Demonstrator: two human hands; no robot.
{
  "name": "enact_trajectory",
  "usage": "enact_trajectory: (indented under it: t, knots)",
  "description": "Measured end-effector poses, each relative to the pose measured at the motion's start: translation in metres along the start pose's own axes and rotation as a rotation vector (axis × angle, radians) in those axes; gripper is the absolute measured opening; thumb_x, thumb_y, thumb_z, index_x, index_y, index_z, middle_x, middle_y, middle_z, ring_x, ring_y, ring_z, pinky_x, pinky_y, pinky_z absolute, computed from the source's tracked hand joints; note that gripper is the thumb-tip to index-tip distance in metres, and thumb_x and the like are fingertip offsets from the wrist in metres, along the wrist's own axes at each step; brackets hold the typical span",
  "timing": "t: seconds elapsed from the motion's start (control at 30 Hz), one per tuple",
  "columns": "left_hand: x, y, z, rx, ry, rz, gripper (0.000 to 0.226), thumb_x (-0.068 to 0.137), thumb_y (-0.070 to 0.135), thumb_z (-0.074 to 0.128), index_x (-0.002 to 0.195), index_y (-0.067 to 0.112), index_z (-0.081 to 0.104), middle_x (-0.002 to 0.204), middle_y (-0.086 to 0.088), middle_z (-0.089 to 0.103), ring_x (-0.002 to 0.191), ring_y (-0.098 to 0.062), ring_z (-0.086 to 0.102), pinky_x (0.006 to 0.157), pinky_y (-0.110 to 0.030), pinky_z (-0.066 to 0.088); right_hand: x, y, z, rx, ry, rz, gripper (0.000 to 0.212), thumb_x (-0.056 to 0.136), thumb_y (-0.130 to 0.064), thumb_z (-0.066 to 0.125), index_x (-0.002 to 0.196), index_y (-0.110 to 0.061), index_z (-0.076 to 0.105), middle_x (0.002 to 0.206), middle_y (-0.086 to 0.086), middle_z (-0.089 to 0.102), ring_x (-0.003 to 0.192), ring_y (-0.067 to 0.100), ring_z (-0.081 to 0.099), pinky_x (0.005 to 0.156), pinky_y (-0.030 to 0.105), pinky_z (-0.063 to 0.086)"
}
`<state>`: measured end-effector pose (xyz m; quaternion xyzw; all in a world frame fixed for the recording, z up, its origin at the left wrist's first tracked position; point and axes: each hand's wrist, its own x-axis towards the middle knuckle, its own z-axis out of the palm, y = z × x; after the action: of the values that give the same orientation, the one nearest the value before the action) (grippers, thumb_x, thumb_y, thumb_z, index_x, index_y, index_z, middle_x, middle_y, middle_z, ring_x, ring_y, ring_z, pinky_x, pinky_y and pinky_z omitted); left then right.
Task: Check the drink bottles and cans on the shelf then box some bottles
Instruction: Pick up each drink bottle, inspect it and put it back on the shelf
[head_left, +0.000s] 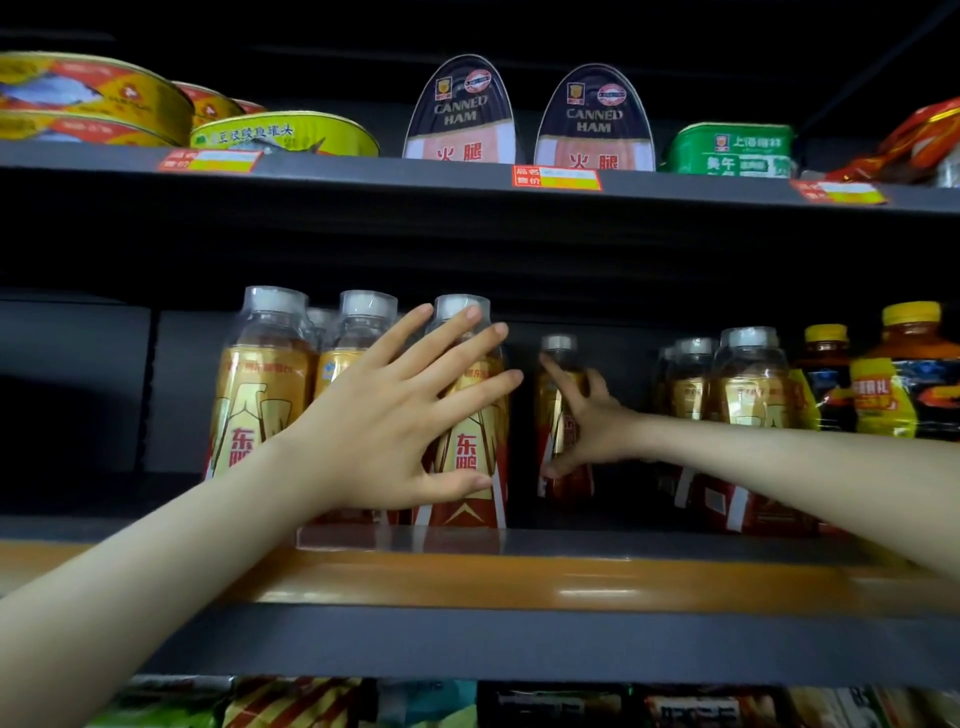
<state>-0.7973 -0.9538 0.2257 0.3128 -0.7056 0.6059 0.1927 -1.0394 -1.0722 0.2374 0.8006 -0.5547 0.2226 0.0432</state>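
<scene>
Gold and red drink bottles with clear caps stand in rows on the middle shelf (519, 566). My left hand (395, 415) lies spread over the front bottle (470, 499) of the left group, fingers straight and thumb low on its label. My right hand (589, 426) reaches deeper into the gap. Its spread fingers touch a lone bottle (558, 348) standing further back, with the index finger up along its neck and the thumb near its lower label. More of the same bottles (748, 395) stand to the right.
Dark bottles with yellow caps (904, 384) fill the shelf's right end. The upper shelf (363, 171) carries flat fish tins (93, 98), two canned ham tins (592, 119) and a green tin (727, 150). Packets lie on the shelf below (291, 701).
</scene>
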Motion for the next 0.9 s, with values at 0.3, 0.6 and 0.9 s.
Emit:
enact_trajectory:
  t: [0.3,0.6,0.9]
  knots:
    - [-0.001,0.002,0.003,-0.002,0.042,-0.002,0.076,0.09,0.069,0.03,0.148,0.021,0.039,0.158,-0.015,0.024,0.148,-0.031,0.014,0.118,-0.052,0.013,0.03,0.0,0.025,0.012,0.121,0.029,0.129,0.068,-0.031,0.086,0.147,-0.048,-0.014,0.154,0.017,-0.013,0.141,0.047,0.012,0.11,0.053,0.033]
    - [0.0,0.002,-0.001,-0.017,0.009,-0.002,0.075,0.09,0.066,0.031,0.148,0.02,0.04,0.157,-0.015,0.026,0.148,-0.032,0.015,0.12,-0.05,0.011,0.045,-0.007,0.026,-0.082,0.123,0.067,0.128,0.066,-0.042,0.086,0.147,-0.047,-0.013,0.151,0.018,-0.009,0.137,0.049,0.02,0.109,0.053,0.035]
    - [-0.003,0.038,-0.016,-0.204,0.087,-0.39,0.063,0.096,0.055,0.029,0.15,0.023,0.035,0.159,-0.011,0.021,0.149,-0.027,0.012,0.121,-0.047,0.012,-0.016,-0.014,-0.036,-0.467,0.315,0.074,0.095,0.088,-0.038,0.065,0.153,-0.034,-0.004,0.16,0.01,-0.004,0.145,0.034,0.005,0.112,0.048,0.026]
